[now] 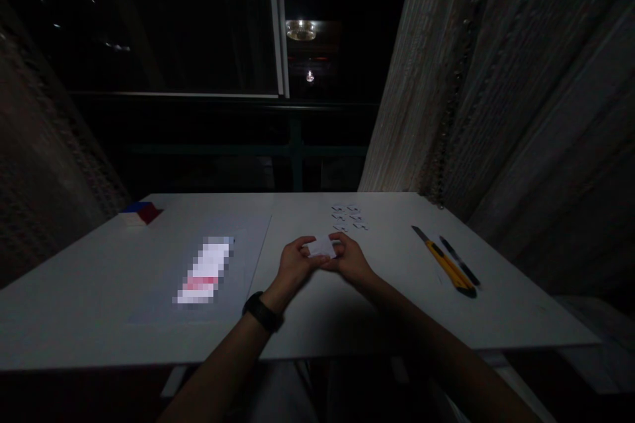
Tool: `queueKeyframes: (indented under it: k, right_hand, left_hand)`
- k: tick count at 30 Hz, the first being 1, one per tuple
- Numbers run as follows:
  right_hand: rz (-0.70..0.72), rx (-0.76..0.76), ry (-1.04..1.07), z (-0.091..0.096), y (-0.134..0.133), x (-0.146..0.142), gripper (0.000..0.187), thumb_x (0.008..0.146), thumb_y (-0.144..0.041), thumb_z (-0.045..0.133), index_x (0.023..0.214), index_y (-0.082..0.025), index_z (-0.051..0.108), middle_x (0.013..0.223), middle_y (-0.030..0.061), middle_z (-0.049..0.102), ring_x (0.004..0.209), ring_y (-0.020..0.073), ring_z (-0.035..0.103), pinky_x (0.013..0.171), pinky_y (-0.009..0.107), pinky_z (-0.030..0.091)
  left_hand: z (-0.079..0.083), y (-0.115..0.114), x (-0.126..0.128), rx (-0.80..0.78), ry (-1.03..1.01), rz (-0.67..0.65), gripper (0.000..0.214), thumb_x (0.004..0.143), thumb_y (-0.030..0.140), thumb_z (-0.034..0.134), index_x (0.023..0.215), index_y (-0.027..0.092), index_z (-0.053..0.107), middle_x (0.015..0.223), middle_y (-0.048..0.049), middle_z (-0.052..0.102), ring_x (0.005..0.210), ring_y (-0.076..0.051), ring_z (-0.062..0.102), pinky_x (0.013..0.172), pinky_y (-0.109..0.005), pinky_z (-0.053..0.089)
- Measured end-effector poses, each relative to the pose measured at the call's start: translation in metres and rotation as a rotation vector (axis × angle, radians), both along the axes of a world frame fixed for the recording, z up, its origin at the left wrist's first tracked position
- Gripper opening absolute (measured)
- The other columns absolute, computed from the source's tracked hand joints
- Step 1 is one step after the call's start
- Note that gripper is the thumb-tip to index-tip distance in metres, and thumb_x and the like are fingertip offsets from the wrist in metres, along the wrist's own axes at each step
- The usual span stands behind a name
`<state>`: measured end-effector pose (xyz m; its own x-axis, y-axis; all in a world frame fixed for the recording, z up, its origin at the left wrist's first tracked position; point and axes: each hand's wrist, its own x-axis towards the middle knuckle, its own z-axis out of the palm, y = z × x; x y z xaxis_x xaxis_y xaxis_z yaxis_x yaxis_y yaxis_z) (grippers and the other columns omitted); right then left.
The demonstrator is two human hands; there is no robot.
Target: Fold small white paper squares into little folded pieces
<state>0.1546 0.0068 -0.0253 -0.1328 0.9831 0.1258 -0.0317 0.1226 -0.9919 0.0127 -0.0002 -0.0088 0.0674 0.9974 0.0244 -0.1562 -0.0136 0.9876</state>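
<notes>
Between both hands, just above the white table [307, 324], is a small piece of white paper [321, 247]. My left hand [296, 261] pinches its left side, thumb along the lower edge. On the right side, my right hand [351, 259] grips the same paper with its fingers curled. A dark band sits on my left wrist. Beyond the hands lie several small paper pieces with dark marks [347, 217], set out in two columns. Whatever is on the held paper is too small to read.
Toward the right lie a yellow utility knife [446, 266], its blade extended, and a dark pen [460, 260]. At left, a blurred-out bright rectangle [206, 268] rests on a large paper sheet [253, 238]. A colored cube [140, 213] stands at the far left. Curtains flank a dark window.
</notes>
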Motion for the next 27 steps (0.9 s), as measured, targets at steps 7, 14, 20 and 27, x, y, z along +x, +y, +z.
queueKeyframes:
  k: [7, 14, 20, 27]
  right_hand:
    - [0.079, 0.016, -0.075, 0.001, -0.003, 0.004, 0.059, 0.048, -0.016, 0.074, 0.101, -0.02, 0.046, 0.065, -0.005, 0.059, 0.058, 0.0127, 0.058, 0.057, 0.026, 0.046]
    - [0.153, 0.229, -0.102, 0.032, -0.007, 0.038, 0.063, 0.054, -0.014, 0.074, 0.111, -0.027, 0.053, 0.124, 0.0072, 0.048, 0.104, 0.0199, 0.053, 0.086, 0.036, 0.043]
    - [0.281, 0.386, -0.33, 0.042, -0.012, 0.043, 0.02, 0.065, -0.018, 0.068, 0.085, -0.021, 0.07, 0.124, 0.0083, 0.051, 0.11, 0.0245, 0.051, 0.094, 0.042, 0.037]
    - [0.292, 0.321, -0.328, 0.035, -0.01, 0.041, 0.02, 0.063, -0.026, 0.071, 0.082, -0.021, 0.071, 0.103, 0.0077, 0.064, 0.096, 0.0229, 0.059, 0.087, 0.039, 0.043]
  left_hand:
    - [0.001, 0.001, -0.003, -0.022, 0.028, 0.061, 0.056, 0.039, 0.014, 0.082, 0.09, 0.009, 0.06, 0.065, -0.0034, 0.066, 0.056, -0.014, 0.061, 0.055, -0.024, 0.048]
    - [0.008, -0.004, -0.004, -0.093, -0.076, -0.061, 0.058, 0.038, 0.01, 0.083, 0.091, 0.006, 0.06, 0.07, -0.0062, 0.068, 0.058, -0.015, 0.062, 0.059, -0.026, 0.05]
    - [0.005, -0.001, -0.011, -0.175, -0.063, -0.385, 0.047, 0.046, 0.011, 0.081, 0.089, 0.008, 0.062, 0.074, -0.0075, 0.067, 0.062, -0.015, 0.063, 0.06, -0.025, 0.051]
    - [0.01, -0.004, -0.015, -0.246, -0.101, -0.466, 0.047, 0.051, 0.011, 0.079, 0.093, 0.01, 0.059, 0.083, -0.0091, 0.066, 0.071, -0.019, 0.065, 0.068, -0.034, 0.054]
